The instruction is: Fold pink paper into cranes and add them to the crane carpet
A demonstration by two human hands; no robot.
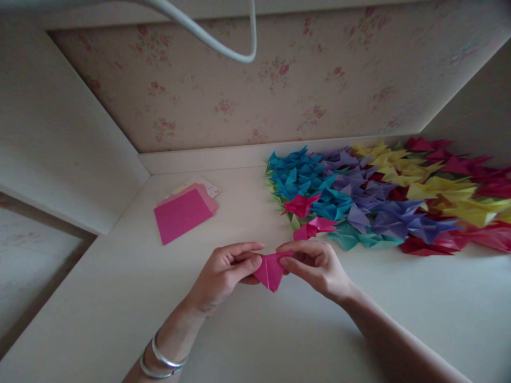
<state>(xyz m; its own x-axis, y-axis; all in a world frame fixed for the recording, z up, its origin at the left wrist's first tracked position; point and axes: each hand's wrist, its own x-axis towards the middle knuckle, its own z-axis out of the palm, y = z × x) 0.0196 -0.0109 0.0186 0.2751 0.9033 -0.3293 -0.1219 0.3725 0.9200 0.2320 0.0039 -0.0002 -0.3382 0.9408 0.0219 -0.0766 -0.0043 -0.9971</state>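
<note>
A small folded piece of pink origami paper (272, 272) is held up between both hands, its point facing down toward me and a crease running down its middle. My left hand (230, 269) pinches its left corner between thumb and fingers. On the opposite corner, my right hand (315, 266) has thumb and forefinger closed. Just beyond the right hand lie two finished pink paper cranes, one (313, 228) close to the knuckles and another (300, 206) farther back. Two silver bangles (163, 357) circle the left wrist.
A stack of square pink paper (184, 214) lies at the back left. Rows of folded paper cranes in blue (297, 173), purple (393, 217), yellow (441, 191) and red cover the right back of the white table (120, 298). A white cable (207, 38) hangs before the floral wall.
</note>
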